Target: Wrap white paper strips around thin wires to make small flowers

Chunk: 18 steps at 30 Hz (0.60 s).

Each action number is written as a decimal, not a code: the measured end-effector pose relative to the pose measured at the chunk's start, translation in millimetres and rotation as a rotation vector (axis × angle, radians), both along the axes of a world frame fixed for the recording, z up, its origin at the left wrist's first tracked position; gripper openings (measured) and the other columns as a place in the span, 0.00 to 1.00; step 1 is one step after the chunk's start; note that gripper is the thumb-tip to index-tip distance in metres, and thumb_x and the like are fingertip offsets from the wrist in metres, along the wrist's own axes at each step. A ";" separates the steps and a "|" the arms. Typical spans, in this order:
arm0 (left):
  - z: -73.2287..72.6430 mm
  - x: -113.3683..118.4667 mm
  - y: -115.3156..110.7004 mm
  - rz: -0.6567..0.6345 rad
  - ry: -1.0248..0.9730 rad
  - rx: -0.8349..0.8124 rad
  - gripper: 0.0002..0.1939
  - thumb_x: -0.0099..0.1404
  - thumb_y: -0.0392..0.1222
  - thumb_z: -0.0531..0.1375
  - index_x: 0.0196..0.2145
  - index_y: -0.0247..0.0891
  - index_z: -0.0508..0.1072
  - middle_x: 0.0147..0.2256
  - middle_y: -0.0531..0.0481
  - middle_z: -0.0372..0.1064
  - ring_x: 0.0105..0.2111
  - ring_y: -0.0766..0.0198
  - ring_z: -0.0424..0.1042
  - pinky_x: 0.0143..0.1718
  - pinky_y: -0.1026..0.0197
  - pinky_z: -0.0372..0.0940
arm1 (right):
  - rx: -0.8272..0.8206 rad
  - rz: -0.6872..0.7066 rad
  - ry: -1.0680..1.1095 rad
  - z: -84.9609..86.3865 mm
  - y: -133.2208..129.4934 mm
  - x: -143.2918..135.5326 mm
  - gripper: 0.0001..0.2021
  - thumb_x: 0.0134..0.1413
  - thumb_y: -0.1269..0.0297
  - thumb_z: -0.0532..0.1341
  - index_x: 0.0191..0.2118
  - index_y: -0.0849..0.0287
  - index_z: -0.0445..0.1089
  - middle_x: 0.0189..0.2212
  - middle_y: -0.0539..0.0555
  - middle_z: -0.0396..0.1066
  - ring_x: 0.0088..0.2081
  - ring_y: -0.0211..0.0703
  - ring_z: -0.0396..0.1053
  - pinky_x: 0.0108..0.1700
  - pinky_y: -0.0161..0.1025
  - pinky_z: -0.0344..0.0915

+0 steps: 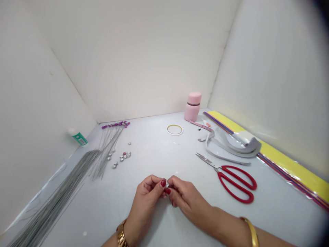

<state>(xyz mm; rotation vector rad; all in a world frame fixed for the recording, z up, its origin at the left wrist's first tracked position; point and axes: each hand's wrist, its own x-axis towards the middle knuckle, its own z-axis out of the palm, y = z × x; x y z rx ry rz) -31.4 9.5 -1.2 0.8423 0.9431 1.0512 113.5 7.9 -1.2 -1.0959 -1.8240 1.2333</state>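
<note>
My left hand [150, 195] and my right hand [183, 195] meet at the front middle of the table. Both are closed, thumbs and fingers pinching a small whitish piece [167, 184] between them. Most of that piece is hidden by the fingertips, so its exact kind does not show. To the left lie several small crumpled silvery pieces [122, 159], one with a bit of red. Red-handled scissors [236, 183] rest to the right of my right hand, their blades pointing away to the left.
A bundle of thin grey wires [61, 192] covers the left side, with purple-tipped stems [115, 125] behind. A green-and-white tube [79, 138] is at the left wall. Farther back are a tape ring [174, 129], a pink flask [192, 107], white strips [231, 149] and yellow sheets [290, 163].
</note>
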 end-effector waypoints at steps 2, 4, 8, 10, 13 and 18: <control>2.3 0.9 -0.7 0.011 0.024 -0.004 0.07 0.58 0.39 0.59 0.25 0.33 0.69 0.21 0.53 0.66 0.23 0.71 0.63 0.29 0.69 0.58 | 0.110 -0.036 -0.123 1.9 -0.9 0.7 0.08 0.59 0.65 0.47 0.31 0.58 0.59 0.23 0.47 0.62 0.25 0.35 0.59 0.29 0.32 0.56; 4.4 1.8 -1.5 0.019 0.043 -0.002 0.08 0.58 0.40 0.59 0.25 0.33 0.70 0.22 0.53 0.66 0.24 0.71 0.63 0.29 0.69 0.59 | 0.154 -0.051 -0.190 3.4 -1.2 1.2 0.07 0.59 0.66 0.46 0.33 0.57 0.58 0.26 0.49 0.63 0.26 0.36 0.60 0.30 0.33 0.56; 3.8 2.8 -3.0 0.039 0.073 0.007 0.07 0.57 0.41 0.59 0.28 0.33 0.70 0.24 0.52 0.67 0.26 0.69 0.64 0.31 0.68 0.59 | 0.189 -0.033 -0.254 4.5 -0.1 1.8 0.08 0.60 0.65 0.44 0.34 0.57 0.58 0.27 0.50 0.65 0.27 0.37 0.61 0.30 0.34 0.57; 2.1 3.4 -3.5 0.053 0.066 -0.003 0.06 0.57 0.40 0.59 0.29 0.34 0.70 0.24 0.52 0.67 0.26 0.69 0.64 0.31 0.67 0.60 | 0.209 -0.007 -0.255 3.8 0.9 2.3 0.08 0.60 0.66 0.44 0.34 0.57 0.58 0.28 0.50 0.65 0.28 0.37 0.62 0.31 0.34 0.57; 0.5 5.2 -3.9 0.077 0.037 -0.038 0.06 0.56 0.39 0.60 0.31 0.34 0.70 0.24 0.53 0.67 0.25 0.70 0.63 0.30 0.68 0.59 | 0.248 -0.001 -0.268 1.0 2.4 3.5 0.09 0.60 0.67 0.44 0.32 0.57 0.58 0.27 0.51 0.64 0.28 0.38 0.62 0.31 0.34 0.57; -0.2 7.4 -4.2 0.057 0.027 -0.055 0.07 0.56 0.39 0.60 0.31 0.33 0.68 0.23 0.53 0.66 0.24 0.71 0.63 0.29 0.68 0.59 | 0.239 -0.044 -0.256 -3.1 3.7 4.0 0.08 0.60 0.67 0.44 0.32 0.56 0.57 0.26 0.50 0.64 0.27 0.37 0.61 0.30 0.33 0.56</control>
